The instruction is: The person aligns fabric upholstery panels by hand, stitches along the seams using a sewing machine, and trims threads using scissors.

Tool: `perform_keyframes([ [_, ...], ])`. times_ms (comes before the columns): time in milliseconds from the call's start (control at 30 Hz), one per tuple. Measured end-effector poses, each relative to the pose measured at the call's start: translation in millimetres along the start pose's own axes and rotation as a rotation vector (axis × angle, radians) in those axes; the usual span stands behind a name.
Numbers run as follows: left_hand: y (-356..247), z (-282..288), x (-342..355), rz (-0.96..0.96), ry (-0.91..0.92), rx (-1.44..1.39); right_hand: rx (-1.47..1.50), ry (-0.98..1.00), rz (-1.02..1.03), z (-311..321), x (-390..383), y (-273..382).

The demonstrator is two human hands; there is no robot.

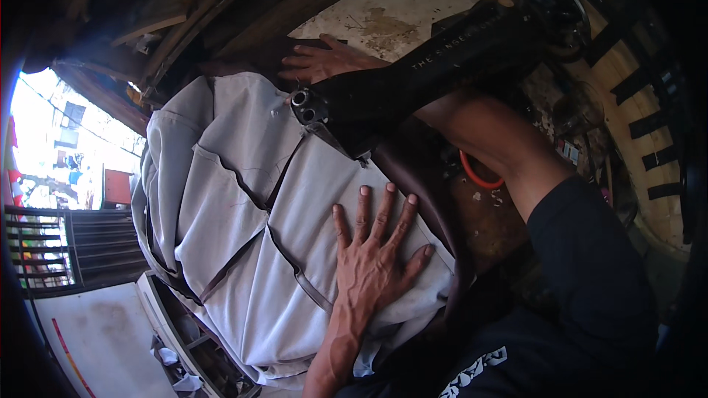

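A large light grey piece of fabric (310, 206) lies bunched and folded under the head of a black sewing machine (442, 51). Dark-edged seams cross near its middle, and smooth dark maroon material (420, 184) shows along its right edge. Flat on the near right part of the fabric rests my left hand (376, 258), fingers spread, holding nothing. My right arm reaches behind the machine's arm. Beyond it, my right hand (328, 63) lies with fingers apart on dark material at the far edge of the fabric. The machine's arm hides part of my right wrist.
The machine's handwheel (553, 7) stands at the far right. An orange ring (479, 173) lies below my right forearm. A pale panel with black strips (649, 129) curves along the right side. At the lower left is a white board (92, 332), with a dark slatted railing (103, 243) behind it.
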State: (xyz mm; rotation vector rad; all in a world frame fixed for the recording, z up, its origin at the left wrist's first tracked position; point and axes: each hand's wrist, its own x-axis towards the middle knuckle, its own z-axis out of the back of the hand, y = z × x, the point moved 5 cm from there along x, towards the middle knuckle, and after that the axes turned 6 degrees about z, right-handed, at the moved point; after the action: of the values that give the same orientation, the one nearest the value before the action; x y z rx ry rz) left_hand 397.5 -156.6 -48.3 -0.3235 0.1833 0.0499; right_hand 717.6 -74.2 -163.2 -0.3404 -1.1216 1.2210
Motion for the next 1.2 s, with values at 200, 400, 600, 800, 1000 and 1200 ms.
perform_keyframes([
  [200,8.5,4.9,0.9,-0.002,-0.001,-0.024,-0.099,-0.136,0.032,22.1,1.6,-5.3],
  [400,3.9,17.3,5.1,-0.014,-0.032,-0.113,0.688,0.231,-0.013,6.2,7.4,-8.3],
  [600,6.8,16.3,10.1,-0.017,-0.033,-0.113,0.926,0.370,-0.120,-17.0,10.8,-1.4],
  [800,10.3,19.0,14.7,-0.024,-0.034,-0.117,1.013,0.523,-0.088,10.3,19.1,-16.8],
  [1000,12.8,22.6,17.9,-0.053,-0.040,-0.109,1.007,0.606,-0.098,29.4,29.1,-29.1],
  [1200,12.8,25.8,19.7,-0.055,-0.025,-0.109,1.005,0.666,-0.098,27.9,32.8,-32.6],
])
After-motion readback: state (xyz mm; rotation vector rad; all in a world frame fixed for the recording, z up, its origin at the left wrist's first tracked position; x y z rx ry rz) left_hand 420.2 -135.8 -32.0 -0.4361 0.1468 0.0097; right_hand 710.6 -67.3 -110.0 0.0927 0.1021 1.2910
